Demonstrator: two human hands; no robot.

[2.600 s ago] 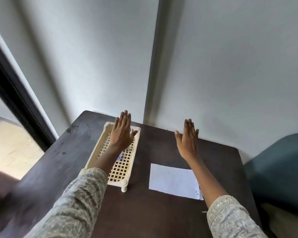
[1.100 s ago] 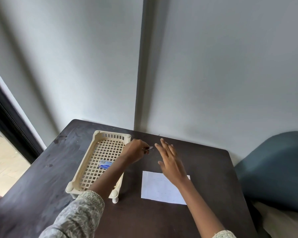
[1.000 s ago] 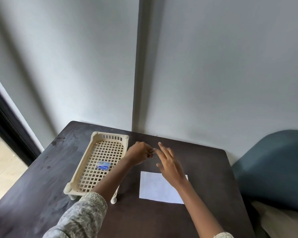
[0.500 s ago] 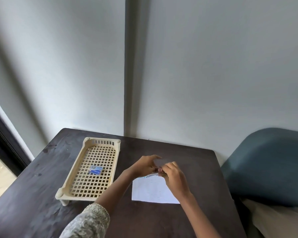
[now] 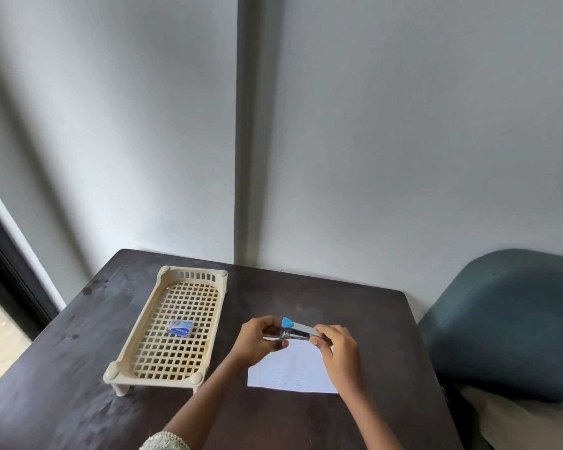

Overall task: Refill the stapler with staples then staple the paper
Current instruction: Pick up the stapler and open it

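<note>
Head view: both hands grip the stapler (image 5: 295, 331) above the paper (image 5: 290, 371), long axis running from left hand (image 5: 257, 339) to right hand (image 5: 337, 347), while the staple box (image 5: 180, 328) lies in the tray (image 5: 163, 323) nearer the left hand.

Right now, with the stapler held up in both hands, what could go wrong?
The small blue-and-silver stapler hangs between both hands above the white paper sheet; a slip could drop it there. The small blue staple box sits apart in the cream lattice tray, so fetching it means holding the stapler one-handed.
</note>
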